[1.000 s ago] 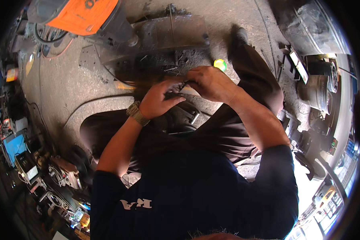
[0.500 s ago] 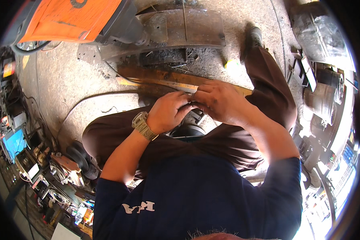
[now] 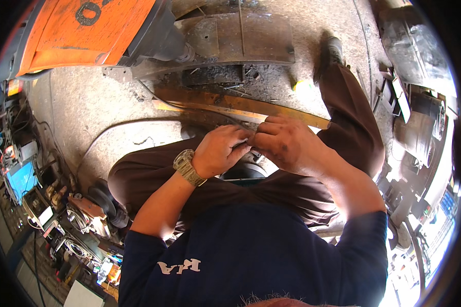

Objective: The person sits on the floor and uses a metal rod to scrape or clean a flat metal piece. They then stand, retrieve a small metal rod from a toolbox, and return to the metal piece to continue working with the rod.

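Observation:
My left hand [image 3: 219,152], with a watch [image 3: 188,168] on its wrist, is closed with the fingertips pinched together. Against it my right hand [image 3: 291,145] is closed too, fingers curled, dark smudges on the skin. Both sets of fingertips meet above my lap, and whatever lies between them is too hidden to name. A dark cable [image 3: 210,109] runs over the floor toward the hands; whether they hold it I cannot tell. Just beyond them lies a long yellow-brown metal bar [image 3: 287,113].
A large orange machine [image 3: 82,30] stands at the far left, beside a curved rusty metal plate [image 3: 256,38]. Cables, tools and boxes crowd the left side. Metal cylinders [image 3: 417,125] stand at the right. My bent legs [image 3: 351,110] frame the work spot.
Both hands stay together, a little lower in the picture, with the fingers slightly shifted. The whole view has moved slightly, the floor things appearing lower and further right.

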`<state>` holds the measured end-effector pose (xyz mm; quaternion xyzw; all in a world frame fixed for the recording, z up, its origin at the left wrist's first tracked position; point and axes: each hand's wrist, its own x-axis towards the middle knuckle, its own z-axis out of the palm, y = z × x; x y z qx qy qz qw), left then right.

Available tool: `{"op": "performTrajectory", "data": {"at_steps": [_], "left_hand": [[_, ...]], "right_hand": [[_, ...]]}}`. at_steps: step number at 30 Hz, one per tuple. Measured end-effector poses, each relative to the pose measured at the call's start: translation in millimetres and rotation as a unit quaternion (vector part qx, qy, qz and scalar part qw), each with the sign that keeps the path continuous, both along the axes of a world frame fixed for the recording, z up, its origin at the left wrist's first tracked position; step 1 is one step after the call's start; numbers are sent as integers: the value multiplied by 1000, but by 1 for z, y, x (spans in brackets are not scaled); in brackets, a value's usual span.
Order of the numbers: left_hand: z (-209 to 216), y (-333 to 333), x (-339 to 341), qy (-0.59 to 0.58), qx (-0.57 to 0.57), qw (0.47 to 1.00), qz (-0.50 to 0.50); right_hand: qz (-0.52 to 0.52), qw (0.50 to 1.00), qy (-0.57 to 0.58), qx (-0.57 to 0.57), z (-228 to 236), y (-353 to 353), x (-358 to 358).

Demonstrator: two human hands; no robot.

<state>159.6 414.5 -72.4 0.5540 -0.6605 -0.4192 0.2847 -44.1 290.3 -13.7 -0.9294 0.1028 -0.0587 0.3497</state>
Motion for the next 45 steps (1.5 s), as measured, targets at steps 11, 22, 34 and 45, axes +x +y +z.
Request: {"op": "performTrajectory", "data": {"at_steps": [11, 22, 34, 45], "left_hand": [[-3, 2, -1, 6, 0, 1000, 20], [-18, 1, 0, -27, -30, 999, 32], [-32, 10, 36, -149, -15, 978, 144], [-8, 13, 12, -92, -52, 986, 126]], "right_hand": [[-60, 996, -12, 71, -10, 4, 0], [-78, 994, 12, 81, -48, -2, -1], [-292, 956, -9, -27, -45, -17, -29], [-298, 925, 83, 220, -51, 37, 1]]}}
